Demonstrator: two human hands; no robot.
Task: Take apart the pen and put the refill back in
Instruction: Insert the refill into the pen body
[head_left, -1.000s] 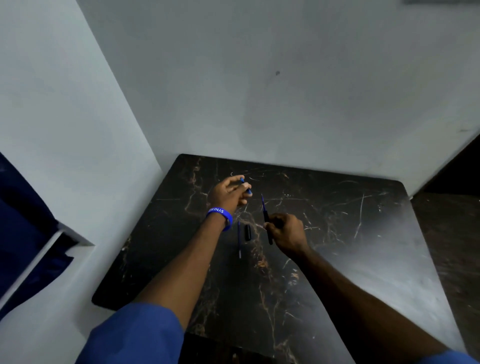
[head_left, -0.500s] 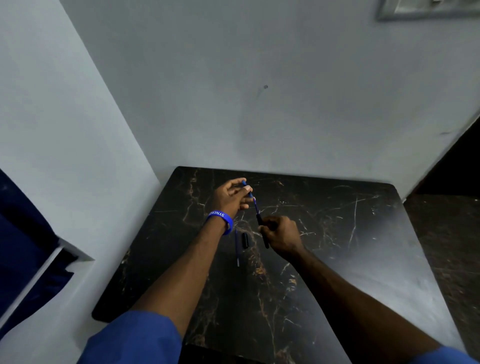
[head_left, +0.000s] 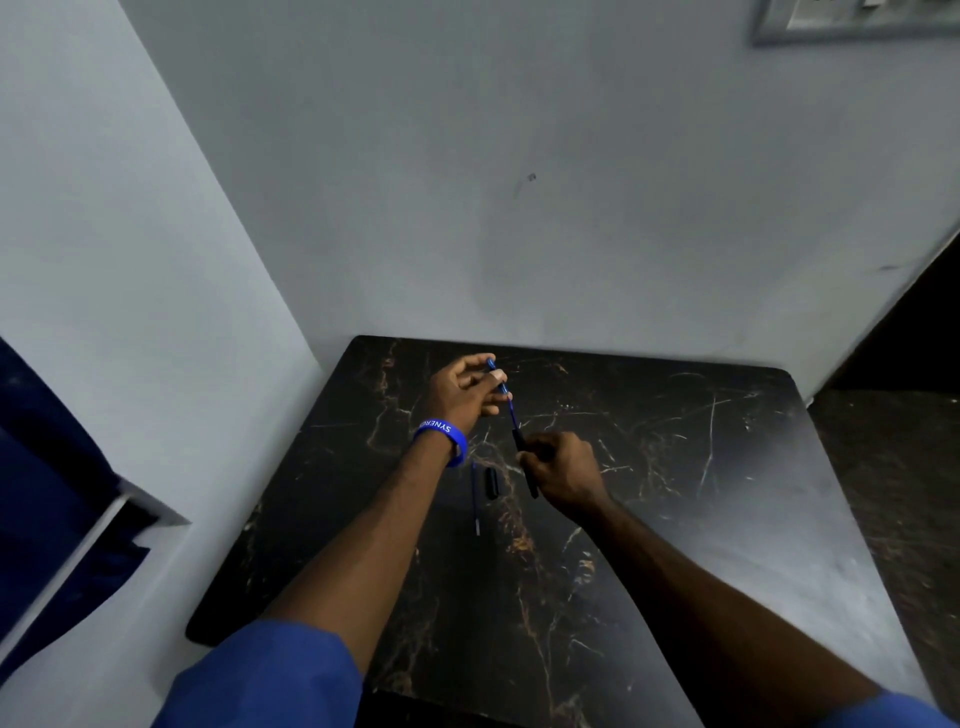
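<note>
Blue refill (head_left: 511, 410) now bridging both hands, left hand (head_left: 464, 391) pinching its top, right hand (head_left: 563, 467) gripping barrel (head_left: 521, 446); likely reinsertion begun.

Left hand (head_left: 467, 389) pinching, right hand (head_left: 563, 470) fisted (both raised).

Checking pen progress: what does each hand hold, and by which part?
Left hand pinches the blue piece at its top end; right hand grips the barrel mid-length.
</note>
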